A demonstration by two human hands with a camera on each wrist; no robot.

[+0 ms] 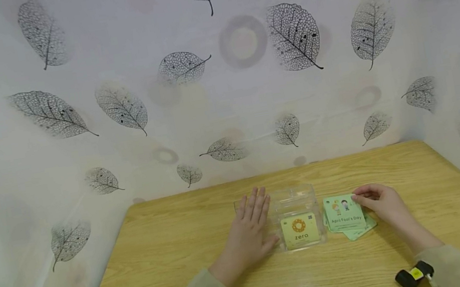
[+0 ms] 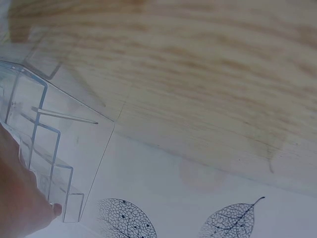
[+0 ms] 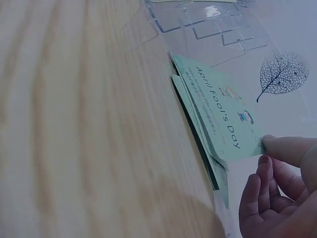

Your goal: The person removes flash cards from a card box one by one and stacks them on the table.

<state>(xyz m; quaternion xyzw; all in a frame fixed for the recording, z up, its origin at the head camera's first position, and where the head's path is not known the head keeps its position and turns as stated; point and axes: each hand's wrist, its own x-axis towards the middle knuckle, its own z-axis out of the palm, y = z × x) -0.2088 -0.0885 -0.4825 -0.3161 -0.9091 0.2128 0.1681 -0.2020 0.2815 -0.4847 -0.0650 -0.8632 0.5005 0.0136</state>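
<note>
Your right hand point(image 1: 383, 203) pinches the "April Fool's Day" card point(image 1: 345, 214), extending left from its fingertips over other green cards point(image 1: 360, 232). Your left hand point(image 1: 249, 232) has straight fingers beside the clear stand point(image 1: 296, 207); the yellow card point(image 1: 301, 233) is right of its thumb.

I have the head view set above and behind the left hand point(image 1: 248, 232) and right hand point(image 1: 384, 204), facing forward and down across the counter point(image 1: 160, 246) to the leaf-print backdrop point(image 1: 116, 35). My left wrist view sits close to its hand, tilted; my right wrist view, equally close, is turned sideways. All three share the clear stand point(image 1: 295, 200) beside the left hand; head and right wrist share the green cards point(image 1: 343, 213) at the right hand.
</note>
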